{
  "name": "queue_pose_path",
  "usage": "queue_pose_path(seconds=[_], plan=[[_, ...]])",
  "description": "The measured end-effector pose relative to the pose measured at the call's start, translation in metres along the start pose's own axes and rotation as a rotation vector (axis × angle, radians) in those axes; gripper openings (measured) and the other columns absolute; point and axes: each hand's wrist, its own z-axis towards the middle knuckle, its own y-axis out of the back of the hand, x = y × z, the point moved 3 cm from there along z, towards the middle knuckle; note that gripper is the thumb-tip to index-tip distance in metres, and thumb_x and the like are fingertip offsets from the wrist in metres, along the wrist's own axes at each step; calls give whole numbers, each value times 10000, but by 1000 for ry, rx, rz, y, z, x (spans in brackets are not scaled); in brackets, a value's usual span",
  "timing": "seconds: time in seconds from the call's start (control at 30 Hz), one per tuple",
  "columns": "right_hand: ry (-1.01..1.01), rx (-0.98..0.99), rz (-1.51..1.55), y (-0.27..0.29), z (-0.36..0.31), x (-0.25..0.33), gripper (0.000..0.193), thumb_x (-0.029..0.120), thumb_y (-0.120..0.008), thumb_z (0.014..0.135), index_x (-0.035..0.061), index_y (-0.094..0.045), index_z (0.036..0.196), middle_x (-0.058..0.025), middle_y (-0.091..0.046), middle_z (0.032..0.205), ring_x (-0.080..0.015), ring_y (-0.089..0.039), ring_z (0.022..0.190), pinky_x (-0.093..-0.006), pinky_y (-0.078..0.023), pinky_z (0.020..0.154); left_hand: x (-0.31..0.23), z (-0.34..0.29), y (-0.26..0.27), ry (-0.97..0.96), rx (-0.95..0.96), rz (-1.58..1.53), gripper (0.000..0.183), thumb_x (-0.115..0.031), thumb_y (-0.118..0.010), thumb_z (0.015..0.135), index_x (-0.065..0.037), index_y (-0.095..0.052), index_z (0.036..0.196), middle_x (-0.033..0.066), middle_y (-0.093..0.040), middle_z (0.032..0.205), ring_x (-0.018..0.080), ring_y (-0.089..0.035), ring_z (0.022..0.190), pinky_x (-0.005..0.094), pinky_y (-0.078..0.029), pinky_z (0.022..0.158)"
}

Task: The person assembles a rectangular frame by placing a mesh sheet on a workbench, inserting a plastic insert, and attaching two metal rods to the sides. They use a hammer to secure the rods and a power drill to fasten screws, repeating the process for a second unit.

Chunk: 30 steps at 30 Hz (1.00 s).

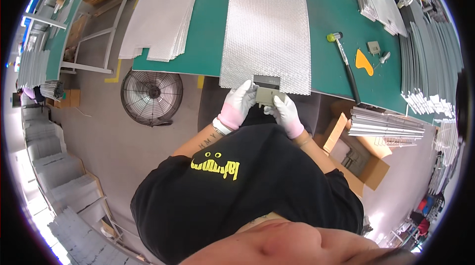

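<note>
Both my hands wear white gloves with pink cuffs. Between them, at the near edge of the green table, is a small grey-beige plastic piece. My left hand grips its left side, and my right hand pinches its right side. Right beyond it lies a silvery mesh panel, which overhangs the table edge. The piece sits at a rectangular notch in the panel's near edge; whether it is joined to the panel I cannot tell.
On the green table lie stacked mesh panels, a black-handled mallet, a yellow scraper and another beige piece. Grey strips crowd the right side. A floor fan and an open cardboard box stand below.
</note>
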Motion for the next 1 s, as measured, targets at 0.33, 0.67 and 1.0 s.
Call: queue_pose_path(seconds=[0.33,0.67,1.0], plan=[[62,-92,-87,-19,4,-1,339,270,-545,1044,-12,-552,1231,-90,-682,999,-120,-645,726,-277,-560,684,-11,-5,1,-70,-81,288,301,-258,-570,1034,28,-623,1112,136,-692,1113,211,-679,986,363,-532,863],[52,-139,-236,-26,1,14,274,239,-585,1022,-14,-684,1059,-44,-701,854,-86,-614,698,-254,-513,655,-7,-14,1,-30,-69,419,346,-293,-627,1008,38,-674,1094,85,-705,1042,139,-652,898,305,-515,833],[179,-591,-152,-22,-8,21,331,325,-644,987,9,-639,891,-24,-629,787,-81,-570,707,-250,-485,681,3,-1,7,169,115,571,353,-316,-600,1017,3,-642,1160,32,-682,943,86,-608,754,233,-490,650]])
